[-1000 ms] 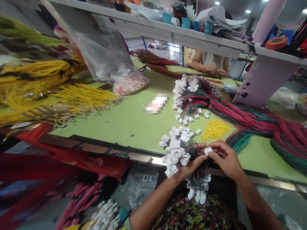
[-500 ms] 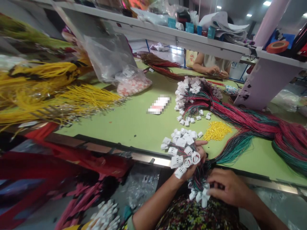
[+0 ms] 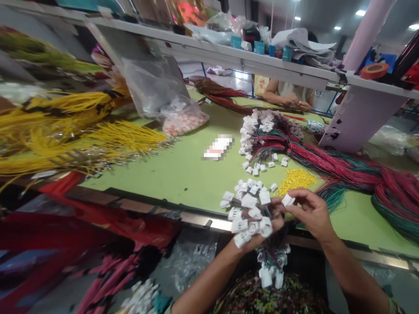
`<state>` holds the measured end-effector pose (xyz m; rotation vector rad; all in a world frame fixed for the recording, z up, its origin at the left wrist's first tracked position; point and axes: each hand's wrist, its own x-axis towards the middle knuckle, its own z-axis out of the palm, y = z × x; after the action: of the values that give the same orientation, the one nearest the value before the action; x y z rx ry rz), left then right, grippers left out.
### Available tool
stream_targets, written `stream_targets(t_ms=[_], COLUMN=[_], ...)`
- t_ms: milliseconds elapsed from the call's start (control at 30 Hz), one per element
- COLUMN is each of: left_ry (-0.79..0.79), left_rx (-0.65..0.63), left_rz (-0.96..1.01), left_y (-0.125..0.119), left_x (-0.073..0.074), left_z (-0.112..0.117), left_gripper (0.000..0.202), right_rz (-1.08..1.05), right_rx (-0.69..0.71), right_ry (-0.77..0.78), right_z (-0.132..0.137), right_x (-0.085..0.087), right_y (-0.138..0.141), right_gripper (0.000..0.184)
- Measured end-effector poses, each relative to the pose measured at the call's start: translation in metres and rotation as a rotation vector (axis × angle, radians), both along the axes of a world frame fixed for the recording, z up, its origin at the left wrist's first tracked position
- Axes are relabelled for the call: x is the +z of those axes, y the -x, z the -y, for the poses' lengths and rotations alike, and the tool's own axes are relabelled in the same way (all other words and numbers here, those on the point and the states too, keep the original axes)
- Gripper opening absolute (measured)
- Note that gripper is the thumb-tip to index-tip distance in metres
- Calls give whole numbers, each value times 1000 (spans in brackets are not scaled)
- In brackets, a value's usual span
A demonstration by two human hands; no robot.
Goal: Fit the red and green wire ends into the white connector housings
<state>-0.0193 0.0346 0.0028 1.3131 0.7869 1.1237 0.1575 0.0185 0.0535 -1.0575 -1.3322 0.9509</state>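
While the left hand [image 3: 273,226] cradles a bunch of white connectors [image 3: 250,213], its fingers curled closed around their wires, the right hand [image 3: 310,213] pinches a single connector [image 3: 288,199] in a narrow grip between thumb and fingertips. That connector sits just beside the bunch; whether its wire joins the bunch is hidden. Work at this instant: one piece held apart from the rest, above the near edge of the desk [image 3: 183,183].

Below the hands, more connectors [image 3: 271,272] hang on thin dark wires past a metal edge strip [image 3: 216,224].

Just beyond the hands, toward the desk's far side, lies a small heap of yellow parts [image 3: 296,181]. To its right runs a long hank of red and green wires [image 3: 343,168], which leads back to a second heap of white connectors [image 3: 262,131].

Left side of the desk: yellow wire bundles [image 3: 98,144] and a plastic bag of pinkish parts [image 3: 183,122].

Far side, beyond a shelf [image 3: 229,56]: a co-worker's hands [image 3: 294,102], held together over the desk.
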Motion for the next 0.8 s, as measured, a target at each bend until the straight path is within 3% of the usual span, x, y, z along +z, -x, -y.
stream_targets(t_ms=[100,200,333,467,667,800], left_ry=[-16,-97,-4,79,5,-92], left_rx=[66,162,104,54,73,126], left_rz=[106,22,-47,1,-80,-138], left_y=[0,-5,-9,-6,3,0], left_x=[-6,-11,-17,-18,-4,-5], left_z=[1,4,9,16,22,20], left_gripper=[50,35,35,35,24,17], right_rz=[284,389,423,430,423,364], right_rx=[-103,-100,-30,-101,-54,-33], right_ry=[-252,-339,-308,-341,-312,-93], right_z=[6,12,22,35,42,20], right_x=[-3,-4,-5,-13,-15,-22], right_y=[-3,-5,-4,2,6,-8], right_gripper=[16,22,24,25,18,17])
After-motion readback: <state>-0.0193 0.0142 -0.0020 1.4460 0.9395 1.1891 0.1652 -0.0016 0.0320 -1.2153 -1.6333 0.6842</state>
